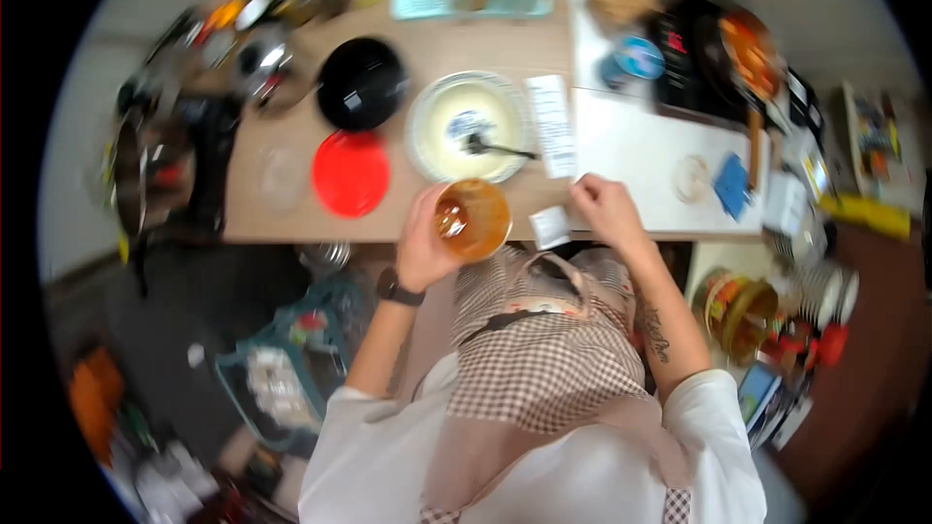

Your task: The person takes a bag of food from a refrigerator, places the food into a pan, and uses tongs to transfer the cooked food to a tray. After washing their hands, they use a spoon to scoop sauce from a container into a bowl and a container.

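My left hand (425, 245) is wrapped round the side of an orange-brown tub (490, 223), tilted so that its inside shows, with a little glossy reddish stuff at the bottom. Just beyond it stands a white bowl (427, 153) with a blue pattern and pale, creamy contents. A dark-headed utensil (500, 148), blurred, rests in the bowl with its handle over the right rim. My right hand (607, 213) is closed, fingers curled, over the counter's front edge; whether anything is in it is hidden. Beside it lies a small white packet or paper (550, 227).
A red lid (350, 175) and a black bowl (361, 84) are on the left. A written paper strip (551, 126) lies right of the white bowl. Farther right are a pan of orange food (752, 53) on a hob (694, 68), a blue-lidded tub (639, 57) and a blue cloth (732, 186).
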